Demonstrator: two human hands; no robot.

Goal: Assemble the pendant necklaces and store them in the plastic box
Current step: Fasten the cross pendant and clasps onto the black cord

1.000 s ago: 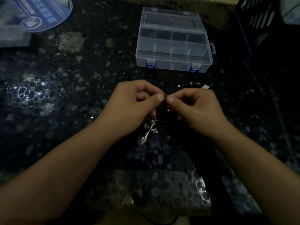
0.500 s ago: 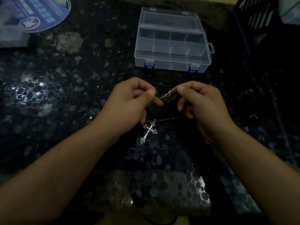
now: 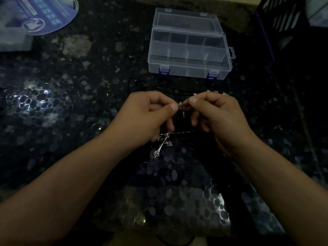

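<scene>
My left hand (image 3: 150,118) and my right hand (image 3: 218,119) meet above the dark tabletop, each pinching one end of a thin silver chain (image 3: 182,106) at the clasp between thumb and forefinger. The chain loops down under both hands, and a silver cross pendant (image 3: 162,144) hangs from it below my left hand. A clear plastic box (image 3: 190,45) with blue latches stands open behind the hands, its divided compartments showing nothing inside.
A black cord (image 3: 140,84) lies on the table between the hands and the box, with small metal pieces (image 3: 223,93) beside my right hand. A blue-printed bag (image 3: 35,15) sits at the far left. A dark crate (image 3: 287,23) stands at the far right.
My hands had drawn apart with the chain end between them; now the fingertips are close together again at the clasp. The cross pendant hangs in about the same place.
</scene>
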